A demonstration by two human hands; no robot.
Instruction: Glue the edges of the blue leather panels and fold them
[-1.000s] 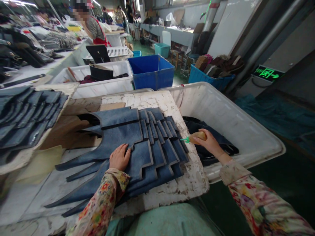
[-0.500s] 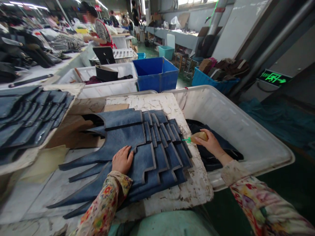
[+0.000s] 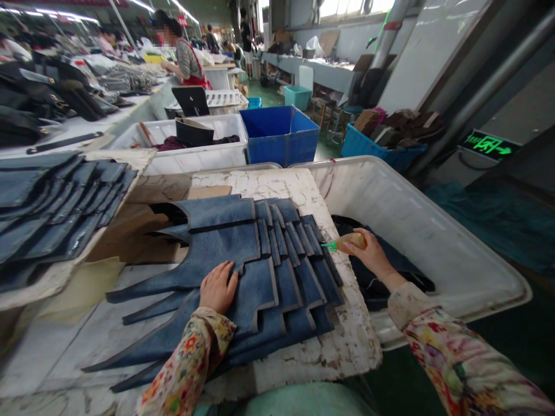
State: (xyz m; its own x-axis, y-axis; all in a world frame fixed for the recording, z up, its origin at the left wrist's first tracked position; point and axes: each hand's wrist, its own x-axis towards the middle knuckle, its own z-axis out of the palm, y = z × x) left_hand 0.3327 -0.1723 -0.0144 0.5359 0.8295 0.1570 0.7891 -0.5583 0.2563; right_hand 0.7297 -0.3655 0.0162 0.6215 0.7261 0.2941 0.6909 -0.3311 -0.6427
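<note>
Blue leather pieces [image 3: 225,242] with grey edges lie fanned out in overlapping layers on a worn white board [image 3: 347,341]. My left hand [image 3: 218,288] rests flat on them near their middle, fingers stretched out and holding nothing. My right hand [image 3: 372,253] is closed around a small yellowish squeeze bottle [image 3: 350,241] with a green nozzle. The bottle is tilted sideways, its tip pointing left at the right edge of the fanned pieces. Whether the tip touches the leather, I cannot tell.
More blue pieces [image 3: 56,202] with shiny edges lie on a board at left. A white bin [image 3: 459,254] holding dark material stands at right. A blue box [image 3: 280,138] and another white bin [image 3: 208,159] stand behind. A co-worker [image 3: 186,60] is at the far table.
The whole view has shifted slightly, so things appear a little lower and further right. Both hands and the bottle keep nearly the same places over the pieces.
</note>
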